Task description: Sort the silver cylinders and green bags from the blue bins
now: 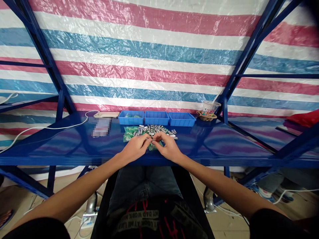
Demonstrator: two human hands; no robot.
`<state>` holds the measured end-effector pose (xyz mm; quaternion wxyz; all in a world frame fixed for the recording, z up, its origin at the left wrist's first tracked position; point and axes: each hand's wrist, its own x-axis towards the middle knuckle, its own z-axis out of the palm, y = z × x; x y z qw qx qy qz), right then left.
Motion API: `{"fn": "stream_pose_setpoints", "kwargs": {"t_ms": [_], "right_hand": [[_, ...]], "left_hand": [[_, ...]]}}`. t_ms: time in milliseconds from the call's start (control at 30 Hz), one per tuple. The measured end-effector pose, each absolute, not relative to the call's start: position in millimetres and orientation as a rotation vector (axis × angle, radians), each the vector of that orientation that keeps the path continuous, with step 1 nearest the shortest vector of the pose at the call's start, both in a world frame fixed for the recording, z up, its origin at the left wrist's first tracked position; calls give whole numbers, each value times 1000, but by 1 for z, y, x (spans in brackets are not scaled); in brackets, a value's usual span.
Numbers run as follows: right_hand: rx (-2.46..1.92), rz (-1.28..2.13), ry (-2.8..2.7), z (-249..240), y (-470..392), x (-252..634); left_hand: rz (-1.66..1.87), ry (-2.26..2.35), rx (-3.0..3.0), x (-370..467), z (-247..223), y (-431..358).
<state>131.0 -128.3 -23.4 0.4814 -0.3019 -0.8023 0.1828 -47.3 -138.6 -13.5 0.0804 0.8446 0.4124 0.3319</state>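
Close together over the near side of a pile of small silvery metal pieces point(156, 128), my left hand point(136, 146) and my right hand point(168, 146) meet at the fingertips. Thumb and fingers of each are pinched on something too small to make out. Green pieces point(128, 133), which look like small bags or boards, lie left of the pile, and more green point(152, 146) shows under my fingers. Three blue trays stand in a row behind the pile: the left tray point(131, 121) has something greenish inside, beside the middle tray point(156, 122) and the right tray point(181, 122).
On the blue table point(211, 142), a pale phone-like object point(106, 114) and a blurred-out item point(101, 127) lie left. A white cable point(54, 128) crosses the left side. A plastic cup point(210, 107) stands at the back right near a blue frame post point(225, 109).
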Motion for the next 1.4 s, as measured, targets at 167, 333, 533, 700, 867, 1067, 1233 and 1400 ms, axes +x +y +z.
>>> {"fn": "stream_pose_setpoints", "kwargs": {"t_ms": [167, 333, 533, 700, 867, 1067, 1233, 1400], "right_hand": [[-714, 468, -1973, -22, -131, 130], [-752, 645, -1959, -16, -132, 131], [-785, 635, -1992, -17, -128, 131], [-789, 520, -1940, -19, -126, 132], [-835, 140, -1802, 16, -94, 156], [-1236, -326, -1585, 29, -32, 201], [-1377, -192, -1818, -22, -39, 220], [-1473, -56, -1975, -37, -41, 228]], "left_hand": [[1024, 1240, 2510, -49, -14, -140], [1149, 1270, 2607, -49, -18, -141], [1273, 1257, 2829, -49, -25, -142], [1175, 1267, 2874, -48, -24, -141], [955, 1215, 2956, -46, -21, -141], [800, 1206, 3060, -46, -21, -143], [780, 1226, 3056, -45, -20, -144], [743, 1241, 3062, -44, -20, -144]]}}
